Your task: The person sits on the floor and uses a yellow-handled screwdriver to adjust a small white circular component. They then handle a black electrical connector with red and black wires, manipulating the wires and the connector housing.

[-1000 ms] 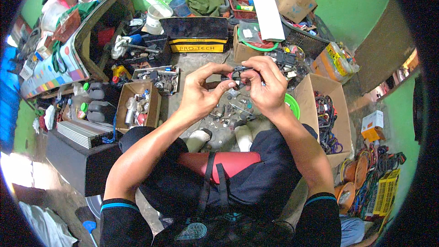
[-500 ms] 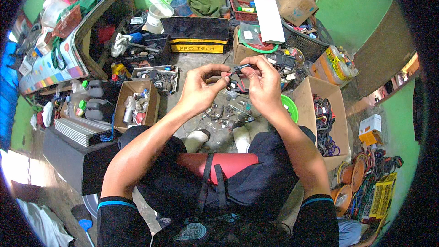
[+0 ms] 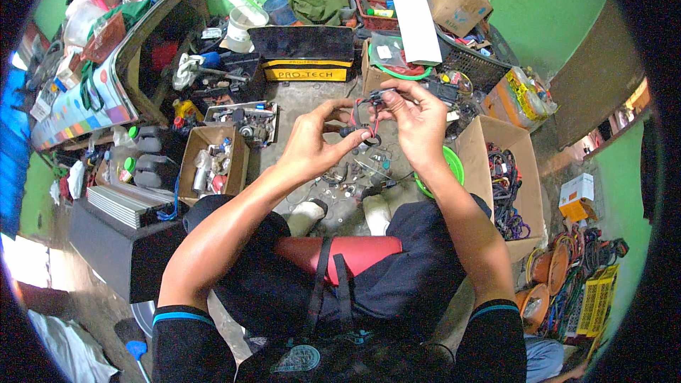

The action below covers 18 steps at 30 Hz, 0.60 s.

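Above the floor, between my two hands, hangs a length of red and black wire (image 3: 374, 122) that curves in a loop. My left hand (image 3: 316, 138) is closed on its lower end, a small black cylindrical part with a dark ring (image 3: 372, 140) beside the thumb tip. A small dark connector (image 3: 376, 98) at the wire's upper end is pinched in the fingers of my right hand (image 3: 415, 120). Exactly what kind of parts these are is too small to tell. Small loose bits and wires (image 3: 344, 174) lie scattered on the floor below, in front of my feet.
A cardboard box of cables (image 3: 496, 170) stands at my right, near a green basin (image 3: 454, 170). On the left are a cardboard box of parts (image 3: 230, 170) and a black case (image 3: 117, 234) with a finned metal block on it. A black and yellow toolbox (image 3: 305, 71) stands ahead.
The wire loop has opened out between my hands, and the black ring shows lower down. My right hand has shifted slightly right, its fingers further from the left hand's.
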Tool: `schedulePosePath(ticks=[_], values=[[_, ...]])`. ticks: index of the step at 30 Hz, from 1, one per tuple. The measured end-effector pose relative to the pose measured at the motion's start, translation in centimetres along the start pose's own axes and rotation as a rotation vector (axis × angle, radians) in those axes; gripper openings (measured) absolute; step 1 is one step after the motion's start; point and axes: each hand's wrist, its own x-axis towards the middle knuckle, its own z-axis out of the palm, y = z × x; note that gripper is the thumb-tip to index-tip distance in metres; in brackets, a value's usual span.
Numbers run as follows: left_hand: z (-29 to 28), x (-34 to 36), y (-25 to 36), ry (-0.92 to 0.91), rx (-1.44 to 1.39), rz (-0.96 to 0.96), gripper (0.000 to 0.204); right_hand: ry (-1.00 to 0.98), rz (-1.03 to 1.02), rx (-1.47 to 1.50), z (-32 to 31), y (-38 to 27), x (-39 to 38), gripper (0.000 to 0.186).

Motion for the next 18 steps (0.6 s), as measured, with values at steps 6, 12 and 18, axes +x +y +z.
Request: schedulePosePath(ticks=[6, 12, 18], values=[[0.0, -0.2, -1.0, -0.030, -0.061, 0.087, 0.020, -0.031, 0.059, 0.055, 0.2, -0.8, 0.0, 0.018], [-0.2, 0.2, -1.2, 0.035, -0.374, -0.147, 0.019, -0.065, 0.195, 0.122, 0.1, -1.4, -0.1, 0.026], [0.2, 0.3, -1.2, 0.089, -0.532, -0.187, 0.029, -0.225, 0.166, 0.020, 0.3, -1.2, -0.4, 0.041]])
